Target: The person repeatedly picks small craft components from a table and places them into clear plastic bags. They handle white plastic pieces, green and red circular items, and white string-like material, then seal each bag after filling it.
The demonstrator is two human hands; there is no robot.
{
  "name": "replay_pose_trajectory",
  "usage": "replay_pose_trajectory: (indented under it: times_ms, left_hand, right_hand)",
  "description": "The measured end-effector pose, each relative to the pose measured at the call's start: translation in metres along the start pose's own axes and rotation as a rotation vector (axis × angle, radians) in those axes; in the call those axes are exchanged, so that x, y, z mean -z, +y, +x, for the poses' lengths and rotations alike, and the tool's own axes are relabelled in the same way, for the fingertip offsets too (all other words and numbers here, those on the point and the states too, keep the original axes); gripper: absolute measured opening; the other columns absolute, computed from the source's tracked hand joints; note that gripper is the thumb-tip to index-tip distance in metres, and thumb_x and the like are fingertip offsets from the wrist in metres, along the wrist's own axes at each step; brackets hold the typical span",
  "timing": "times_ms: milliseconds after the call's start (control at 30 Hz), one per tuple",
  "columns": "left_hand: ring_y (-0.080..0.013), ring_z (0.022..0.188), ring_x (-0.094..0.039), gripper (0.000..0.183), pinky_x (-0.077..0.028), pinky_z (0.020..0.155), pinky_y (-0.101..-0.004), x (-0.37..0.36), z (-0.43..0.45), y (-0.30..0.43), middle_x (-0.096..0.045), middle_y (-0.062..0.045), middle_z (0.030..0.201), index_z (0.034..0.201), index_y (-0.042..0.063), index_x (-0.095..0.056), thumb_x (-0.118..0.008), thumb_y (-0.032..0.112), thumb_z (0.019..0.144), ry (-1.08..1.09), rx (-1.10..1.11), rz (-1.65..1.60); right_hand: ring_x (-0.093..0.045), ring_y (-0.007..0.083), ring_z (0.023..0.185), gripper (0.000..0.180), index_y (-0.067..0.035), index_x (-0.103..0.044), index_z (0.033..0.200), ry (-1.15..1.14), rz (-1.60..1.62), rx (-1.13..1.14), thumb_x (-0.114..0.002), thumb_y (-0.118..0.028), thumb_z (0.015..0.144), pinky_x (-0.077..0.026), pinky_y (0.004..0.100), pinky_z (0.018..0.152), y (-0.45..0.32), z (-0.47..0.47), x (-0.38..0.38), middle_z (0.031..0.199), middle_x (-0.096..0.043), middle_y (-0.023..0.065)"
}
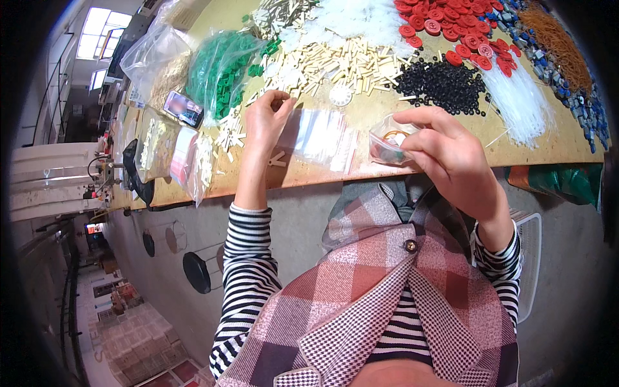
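Note:
My left hand (271, 116) is over the table at the near edge of a spread of cream plastic sticks (338, 65), its thumb and fingers curled together; whether something small is between them I cannot tell. With my right hand (445, 150) I grip the rim of a small clear zip bag (385, 142), which rests by the table's front edge. Inside the bag show a tan rubber band, a white piece and some red and green. Flat empty zip bags (316, 138) lie between my hands. Beyond them is a white numbered disc (340, 95).
Black rings (440, 84), red button-like discs (449, 24), white thin strips (520, 101), brown rubber bands (556, 43) and blue-grey pieces (582, 113) lie right. Left are a bag of green pieces (220, 72), a phone (184, 109) and more filled bags (157, 145). Stools (197, 272) stand below.

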State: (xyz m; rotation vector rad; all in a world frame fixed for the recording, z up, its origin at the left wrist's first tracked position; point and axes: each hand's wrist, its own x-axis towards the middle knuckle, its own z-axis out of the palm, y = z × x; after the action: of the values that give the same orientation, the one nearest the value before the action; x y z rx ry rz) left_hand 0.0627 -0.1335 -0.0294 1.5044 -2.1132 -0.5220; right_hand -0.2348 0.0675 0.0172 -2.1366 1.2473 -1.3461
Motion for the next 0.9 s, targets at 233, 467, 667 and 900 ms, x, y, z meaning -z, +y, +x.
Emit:
replay_pose_trajectory:
  times_ms: [233, 467, 667, 900]
  left_hand:
    - [-0.0134, 0.066, -0.066, 0.021, -0.053, 0.064, -0.0292, -0.008, 0.03, -0.006, -0.073, -0.008, 0.074, 0.086, 0.0, -0.074, -0.079, 0.021, 0.083, -0.129, -0.007, 0.041]
    - [-0.0025, 0.071, -0.059, 0.009, -0.046, 0.064, -0.0181, 0.009, -0.01, 0.052, -0.069, 0.003, 0.081, 0.097, 0.002, -0.074, -0.078, 0.005, 0.09, -0.178, -0.007, -0.75]
    - [-0.0026, 0.06, -0.046, 0.013, -0.032, 0.052, -0.0226, 0.007, -0.063, 0.114, -0.059, 0.005, 0.071, 0.091, 0.005, -0.075, -0.083, 0.005, 0.081, -0.238, -0.318, -0.639]
    - [-0.0012, 0.073, -0.057, 0.007, -0.046, 0.064, -0.0183, 0.045, -0.033, 0.047, -0.07, 0.004, 0.086, 0.1, 0.003, -0.073, -0.07, -0.001, 0.095, 0.208, -0.163, -0.527]
  right_hand:
    - [-0.068, 0.0298, 0.099, 0.008, 0.001, -0.069, 0.097, -0.054, -0.017, -0.144, -0.069, 0.001, 0.088, -0.055, 0.0371, 0.086, 0.003, 0.0, -0.003, 0.122, -0.068, 0.0163]
    - [-0.069, 0.0311, 0.101, 0.006, 0.002, -0.068, 0.094, -0.111, 0.081, -0.15, -0.064, -0.001, 0.091, -0.055, 0.0373, 0.085, -0.001, 0.01, -0.01, 0.121, -0.067, 0.0171]
    - [-0.068, 0.032, 0.103, 0.006, 0.002, -0.068, 0.097, -0.149, 0.038, -0.114, -0.066, -0.002, 0.092, -0.056, 0.0391, 0.087, -0.007, 0.017, -0.021, 0.125, -0.065, 0.0172]
    - [-0.068, 0.0289, 0.098, 0.011, 0.001, -0.066, 0.099, -0.07, 0.07, -0.102, -0.069, 0.005, 0.089, -0.056, 0.0355, 0.084, -0.005, 0.002, -0.009, 0.127, -0.063, 0.0199]
